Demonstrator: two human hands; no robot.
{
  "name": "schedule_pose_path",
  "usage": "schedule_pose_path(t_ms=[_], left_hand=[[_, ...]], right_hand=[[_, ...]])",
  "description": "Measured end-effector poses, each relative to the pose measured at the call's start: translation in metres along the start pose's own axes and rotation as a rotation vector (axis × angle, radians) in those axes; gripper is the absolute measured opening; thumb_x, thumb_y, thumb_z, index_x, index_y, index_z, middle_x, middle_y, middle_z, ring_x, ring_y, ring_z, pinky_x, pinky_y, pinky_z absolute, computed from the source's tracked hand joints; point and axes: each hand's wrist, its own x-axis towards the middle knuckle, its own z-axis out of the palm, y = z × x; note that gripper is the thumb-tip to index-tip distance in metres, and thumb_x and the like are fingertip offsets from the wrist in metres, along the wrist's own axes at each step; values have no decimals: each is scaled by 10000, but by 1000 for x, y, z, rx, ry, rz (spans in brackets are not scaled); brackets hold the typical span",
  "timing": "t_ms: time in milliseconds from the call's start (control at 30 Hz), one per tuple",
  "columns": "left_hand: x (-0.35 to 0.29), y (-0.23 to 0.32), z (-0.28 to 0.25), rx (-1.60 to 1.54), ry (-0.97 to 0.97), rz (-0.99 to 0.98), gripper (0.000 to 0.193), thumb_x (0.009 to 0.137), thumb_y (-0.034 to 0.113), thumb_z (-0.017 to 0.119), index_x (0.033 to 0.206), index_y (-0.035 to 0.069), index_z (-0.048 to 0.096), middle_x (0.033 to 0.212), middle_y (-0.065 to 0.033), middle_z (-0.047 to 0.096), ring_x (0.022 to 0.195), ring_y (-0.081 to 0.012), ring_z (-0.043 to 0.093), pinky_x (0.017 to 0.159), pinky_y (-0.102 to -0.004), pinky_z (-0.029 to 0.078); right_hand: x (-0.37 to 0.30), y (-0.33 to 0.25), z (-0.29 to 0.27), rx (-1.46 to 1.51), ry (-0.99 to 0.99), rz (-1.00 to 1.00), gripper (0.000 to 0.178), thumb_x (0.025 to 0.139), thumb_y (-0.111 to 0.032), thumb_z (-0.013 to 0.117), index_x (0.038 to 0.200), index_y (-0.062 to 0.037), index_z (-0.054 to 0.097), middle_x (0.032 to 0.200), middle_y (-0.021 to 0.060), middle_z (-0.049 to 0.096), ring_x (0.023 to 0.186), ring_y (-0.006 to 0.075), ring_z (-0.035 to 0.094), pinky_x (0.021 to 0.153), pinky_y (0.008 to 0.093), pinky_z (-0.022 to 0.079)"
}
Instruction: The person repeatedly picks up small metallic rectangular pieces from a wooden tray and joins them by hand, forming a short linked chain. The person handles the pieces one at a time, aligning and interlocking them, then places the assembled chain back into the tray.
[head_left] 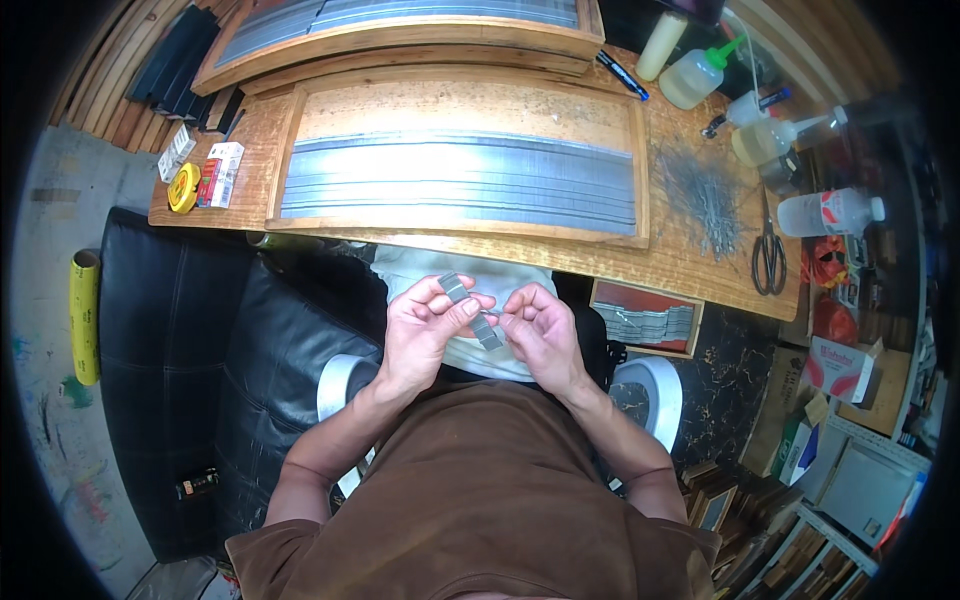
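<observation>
Over my lap, my left hand point(420, 328) is closed around a short grey metal strip point(487, 331), thumb across its middle. The strip lies slantwise, one end up by the fingertips and the other toward my right hand. My right hand point(545, 338) is closed in a pinch beside the strip's lower part. Whatever sits between those fingertips is too small to make out. Beyond my hands, a wooden tray point(641, 190) on the bench holds long grey metal strips point(460, 185) laid side by side.
A heap of thin metal slivers point(705, 200) and black scissors point(769, 258) lie on the bench's right. Squeeze bottles point(693, 78) and a clear bottle point(825, 213) stand there too. A tape measure point(184, 187) lies left. Below the bench is a wooden box point(692, 330) of strips.
</observation>
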Motion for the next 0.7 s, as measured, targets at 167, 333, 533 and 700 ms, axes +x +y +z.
schedule_pose_path(t_ms=[167, 333, 533, 700], left_hand=[[0, -4, 1, 63, 25, 18, 253, 972, 32, 743, 1205, -16, 656, 1048, -175, 775, 933, -214, 772, 720, -271, 624], [6, 0, -4, 83, 109, 57, 257, 965, 21, 745, 1203, -20, 656, 1031, -175, 779, 916, -226, 782, 695, -260, 625], [11, 12, -12, 65, 156, 46, 247, 992, 2, 696, 1229, -24, 634, 1051, -193, 777, 932, -279, 790, 708, -263, 660], [10, 6, -5, -21, 194, 38, 256, 983, 9, 714, 1227, -13, 638, 1078, -186, 773, 958, -270, 786, 706, -265, 659]], right_hand=[[2, 3, 4, -8, 14, -2, 102, 1008, -10, 652, 1055, -44, 568, 887, 5, 652, 737, 17, 540, 627, 189, 409], [0, 4, 5, -372, 33, -205, 110, 956, 15, 709, 1033, -7, 634, 916, 47, 690, 770, 66, 647, 640, 210, 504], [-6, 0, 2, -996, 105, -693, 175, 874, 52, 758, 1046, 27, 740, 917, 125, 697, 731, 227, 709, 632, 310, 575], [-8, 3, 17, -950, 183, -709, 237, 857, 82, 751, 1092, 45, 735, 934, 149, 695, 758, 277, 717, 663, 337, 586]])
